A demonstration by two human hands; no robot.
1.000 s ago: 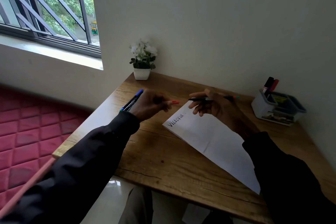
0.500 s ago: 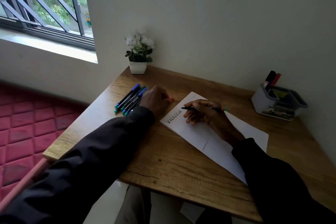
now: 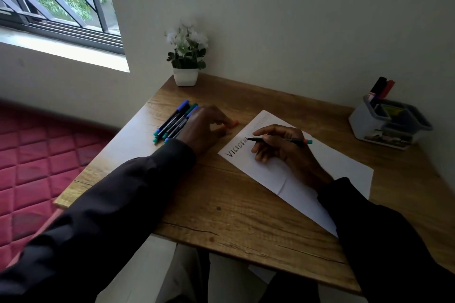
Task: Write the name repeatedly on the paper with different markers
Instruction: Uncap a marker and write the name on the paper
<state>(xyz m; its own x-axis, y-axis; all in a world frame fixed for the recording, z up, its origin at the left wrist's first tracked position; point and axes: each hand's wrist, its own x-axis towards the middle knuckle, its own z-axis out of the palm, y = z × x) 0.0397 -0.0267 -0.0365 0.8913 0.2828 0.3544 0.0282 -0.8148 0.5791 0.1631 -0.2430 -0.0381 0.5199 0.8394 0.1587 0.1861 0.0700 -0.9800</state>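
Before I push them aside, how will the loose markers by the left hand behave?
The loose markers look slim and round on the smooth table, so they would likely roll and fan apart. Probably light. The left hand beside them may stop some.

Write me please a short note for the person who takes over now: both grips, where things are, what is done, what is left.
Left grip: rests on the table, pinching an orange cap.
Right grip: holds the uncapped marker, tip over the paper, beside the written name.
Spare markers lie on the table's left side.
Done: "Victoria" written once in black.
Left: write the name again with this marker, then with the others.
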